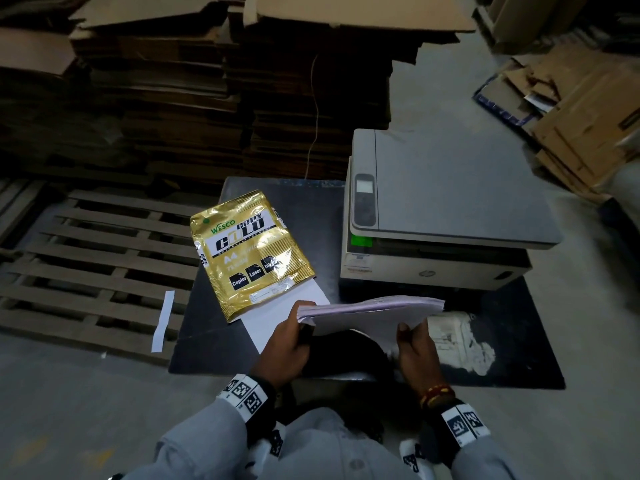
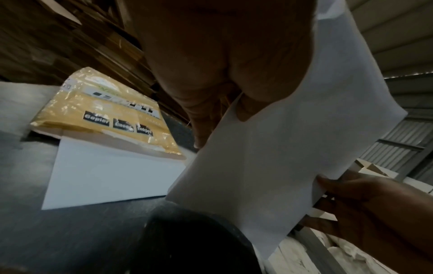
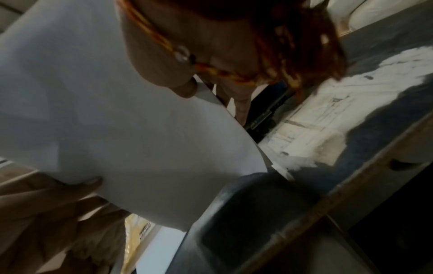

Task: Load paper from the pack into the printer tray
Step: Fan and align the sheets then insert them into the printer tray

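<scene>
Paper sheaf (image 1: 370,308) sags above the bench (image 1: 207,341), near the printer (image 1: 446,202) and right of the pack (image 1: 249,251); our left grip (image 1: 287,344) and right grip (image 1: 415,351) each clasp a near corner. We judge it light, limp and slippery between sheets, so hold both sides, thumbs on top.

Dim light. Flattened cardboard stacks (image 1: 166,98) rise well beyond the left hand (image 1: 287,344); a wooden pallet (image 1: 104,258) lies to its left on grey concrete floor (image 1: 69,410). Right of it, perhaps a corrugated wall (image 2: 398,133).
</scene>
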`<state>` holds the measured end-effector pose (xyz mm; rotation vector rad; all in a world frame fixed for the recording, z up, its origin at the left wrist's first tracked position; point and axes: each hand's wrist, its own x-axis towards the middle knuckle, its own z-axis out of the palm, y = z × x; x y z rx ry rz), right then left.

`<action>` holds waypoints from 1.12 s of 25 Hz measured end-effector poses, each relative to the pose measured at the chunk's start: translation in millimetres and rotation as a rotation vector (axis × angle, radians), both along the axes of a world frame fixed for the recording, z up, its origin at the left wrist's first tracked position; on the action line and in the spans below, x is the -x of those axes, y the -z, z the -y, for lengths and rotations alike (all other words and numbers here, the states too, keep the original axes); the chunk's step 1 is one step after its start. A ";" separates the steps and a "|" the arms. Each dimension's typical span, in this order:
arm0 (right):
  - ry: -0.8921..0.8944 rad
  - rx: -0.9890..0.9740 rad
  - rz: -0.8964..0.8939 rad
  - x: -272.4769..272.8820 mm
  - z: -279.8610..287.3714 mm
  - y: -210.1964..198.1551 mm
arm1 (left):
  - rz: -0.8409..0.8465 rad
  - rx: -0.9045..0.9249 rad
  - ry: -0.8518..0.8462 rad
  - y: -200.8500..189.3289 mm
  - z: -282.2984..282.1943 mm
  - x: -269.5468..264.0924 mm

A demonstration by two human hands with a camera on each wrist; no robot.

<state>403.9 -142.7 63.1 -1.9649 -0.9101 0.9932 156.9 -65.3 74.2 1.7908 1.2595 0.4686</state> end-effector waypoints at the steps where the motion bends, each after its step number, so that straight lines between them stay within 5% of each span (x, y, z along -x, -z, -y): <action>1: -0.011 0.016 0.001 1.8 0.5 2.9 | -0.022 0.015 -0.001 1.7 -0.4 0.0; 10: -0.021 0.003 0.021 -2.3 2.8 7.5 | -0.031 0.040 0.023 -10.9 2.0 -6.2; 19: -0.058 0.020 0.047 -6.3 8.9 12.8 | 0.258 -0.077 -0.085 -62.5 -0.1 1.5; 28: -0.080 0.053 0.078 -5.4 9.3 8.5 | 0.272 -0.041 -0.177 -77.6 -3.2 11.5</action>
